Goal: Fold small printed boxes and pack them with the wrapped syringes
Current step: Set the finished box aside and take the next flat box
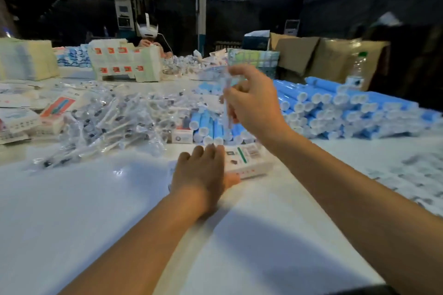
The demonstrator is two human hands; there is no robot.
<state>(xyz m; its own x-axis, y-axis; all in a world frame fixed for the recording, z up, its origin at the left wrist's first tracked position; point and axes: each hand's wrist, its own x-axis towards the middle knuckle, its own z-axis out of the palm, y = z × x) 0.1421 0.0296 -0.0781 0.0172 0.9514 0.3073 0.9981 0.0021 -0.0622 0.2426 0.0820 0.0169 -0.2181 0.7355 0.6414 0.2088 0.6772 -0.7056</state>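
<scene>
The right hand [251,103] pinches a clear-wrapped plastic syringe [226,100] at twelve o'clock; the left hand [203,170] presses flat-fingered on the small white printed box [247,160]; the syringe should go in end-first while the box is steadied.

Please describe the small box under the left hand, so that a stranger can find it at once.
On the white table, look just in front of the blue tubes. The printed box lies flat there, held down by the left hand. Unlike other boxes nearby, it shows a green stripe.

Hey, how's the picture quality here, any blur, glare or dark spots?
Head view: the right hand and the wrapped syringe it pinches are motion-blurred; the left hand on the box is sharper; glare shines on the white table; the background is dark, edges bend from the wide lens.
</scene>
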